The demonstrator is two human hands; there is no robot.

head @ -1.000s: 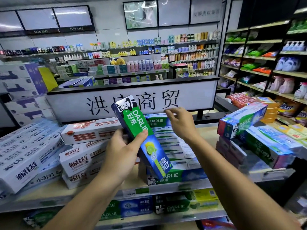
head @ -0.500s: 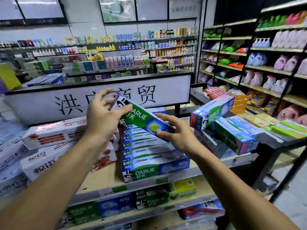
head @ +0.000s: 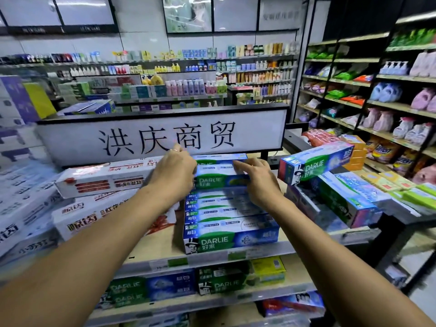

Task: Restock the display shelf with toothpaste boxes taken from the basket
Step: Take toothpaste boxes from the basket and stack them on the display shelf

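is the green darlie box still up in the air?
No: the green Darlie box lies flat atop the stack, with both hands, left and right, on it.

Behind your hands the sign panel [head: 162, 138] stands as a wall just past the Darlie stack [head: 226, 215]. To their left the white boxes [head: 103, 178] press against the stack; to the right the tilted Darlie box [head: 316, 161] sits near. Bare shelf board [head: 162, 241] lies open under your left forearm, so you can pass there.
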